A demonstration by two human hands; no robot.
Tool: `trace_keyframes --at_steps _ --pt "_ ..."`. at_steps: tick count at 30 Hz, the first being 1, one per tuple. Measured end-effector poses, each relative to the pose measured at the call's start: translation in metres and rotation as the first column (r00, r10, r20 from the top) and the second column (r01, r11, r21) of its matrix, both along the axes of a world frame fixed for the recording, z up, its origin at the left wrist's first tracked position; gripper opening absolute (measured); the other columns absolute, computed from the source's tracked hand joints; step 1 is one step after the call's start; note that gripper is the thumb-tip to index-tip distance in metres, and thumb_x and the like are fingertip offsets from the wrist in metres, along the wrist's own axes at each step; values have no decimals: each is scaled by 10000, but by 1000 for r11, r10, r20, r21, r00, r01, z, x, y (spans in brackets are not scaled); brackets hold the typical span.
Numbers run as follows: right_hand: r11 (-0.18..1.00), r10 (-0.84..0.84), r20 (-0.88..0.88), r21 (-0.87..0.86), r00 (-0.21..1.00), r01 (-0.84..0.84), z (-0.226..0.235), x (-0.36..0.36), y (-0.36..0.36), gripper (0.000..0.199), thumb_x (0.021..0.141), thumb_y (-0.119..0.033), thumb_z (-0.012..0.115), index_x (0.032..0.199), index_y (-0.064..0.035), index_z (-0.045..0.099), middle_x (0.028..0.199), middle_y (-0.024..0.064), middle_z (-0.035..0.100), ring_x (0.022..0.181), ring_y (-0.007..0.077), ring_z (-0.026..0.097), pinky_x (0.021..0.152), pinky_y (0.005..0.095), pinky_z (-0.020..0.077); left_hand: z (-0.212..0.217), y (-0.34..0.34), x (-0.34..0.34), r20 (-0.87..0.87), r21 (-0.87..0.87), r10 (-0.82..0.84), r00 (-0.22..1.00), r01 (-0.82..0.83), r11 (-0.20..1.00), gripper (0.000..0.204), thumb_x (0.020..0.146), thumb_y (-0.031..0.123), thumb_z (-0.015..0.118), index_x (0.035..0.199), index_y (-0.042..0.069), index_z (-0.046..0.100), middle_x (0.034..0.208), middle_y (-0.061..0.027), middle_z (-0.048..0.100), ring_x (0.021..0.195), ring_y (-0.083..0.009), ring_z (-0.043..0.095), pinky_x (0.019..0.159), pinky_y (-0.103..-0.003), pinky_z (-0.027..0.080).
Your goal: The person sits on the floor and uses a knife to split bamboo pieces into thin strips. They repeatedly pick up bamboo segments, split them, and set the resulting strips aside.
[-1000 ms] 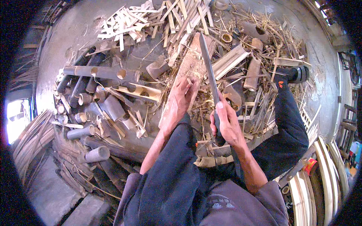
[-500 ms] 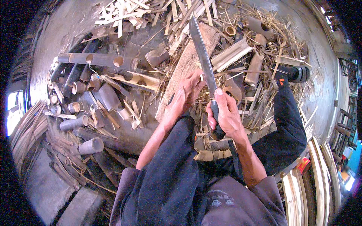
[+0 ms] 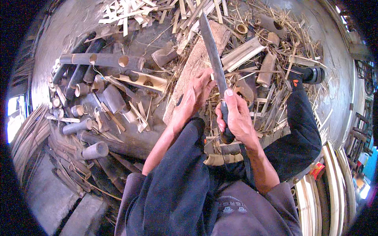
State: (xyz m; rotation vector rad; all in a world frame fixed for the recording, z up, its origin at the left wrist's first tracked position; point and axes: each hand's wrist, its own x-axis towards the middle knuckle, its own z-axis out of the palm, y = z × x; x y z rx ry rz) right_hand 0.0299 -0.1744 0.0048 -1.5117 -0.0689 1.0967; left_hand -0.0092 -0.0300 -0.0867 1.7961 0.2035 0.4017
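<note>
My right hand point(image 3: 237, 118) is closed round the dark handle point(image 3: 225, 124) of a machete. Its long grey blade point(image 3: 214, 51) points away from me, tip up at the far end. My left hand point(image 3: 197, 92) sits just left of the blade with its fingers bent together. A small pale piece of bamboo point(image 3: 212, 76) pokes out of those fingertips, close against the blade; the rest of it is hidden. Under the left hand and blade a thick wooden plank point(image 3: 185, 84) lies slanted on the ground.
Dark bamboo tubes point(image 3: 98, 59) with cut holes lie to the left. Split bamboo point(image 3: 244, 53) and shavings litter the ground on the right. Pale strips point(image 3: 130, 11) are heaped at the far side. Long split lengths point(image 3: 315, 204) stand near right, below my outstretched leg point(image 3: 301, 118).
My left hand's fingertips have shifted slightly to the right and the pale piece sits a little higher. The machete has barely moved, still in my right hand.
</note>
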Motion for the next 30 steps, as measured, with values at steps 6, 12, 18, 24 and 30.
trace_keyframes --at_steps 6,12,18,24,30 --pt "999 32 116 -25 993 -29 1 -4 4 534 1014 -431 370 1427 -93 377 615 -6 467 457 71 432 413 232 374 17 0 1 -91 160 28 995 -14 987 279 847 7 608 1112 57 537 949 -183 594 845 -384 601 722 -431 496" --pt "999 34 230 -23 973 -30 -2 -8 4 521 1022 -396 362 1462 -119 336 624 -23 445 462 55 408 419 212 363 17 3 -2 -12 227 18 1000 -14 974 196 903 82 554 1095 51 532 961 -192 585 887 -382 593 742 -434 482" --pt "999 53 304 -14 951 -51 -18 -3 5 493 1027 -352 363 1467 -133 330 598 -28 443 458 53 415 421 201 362 13 3 -2 -6 229 52 999 -49 972 216 901 71 550 1112 39 521 980 -200 570 897 -405 574 762 -435 480" --pt "992 117 382 -93 917 -87 16 -11 8 455 1015 -256 364 1459 -156 360 611 7 463 561 71 436 518 281 426 32 3 -12 -32 114 87 996 -83 990 266 879 48 553 1142 32 521 996 -194 559 921 -405 554 792 -432 477" --pt "995 95 294 -15 951 -95 13 -19 8 472 1027 -325 369 1453 -124 353 618 -26 456 458 53 429 406 204 376 47 8 -31 -49 101 97 994 -92 991 389 854 51 605 1229 19 505 1171 -211 547 1112 -388 524 924 -428 438"
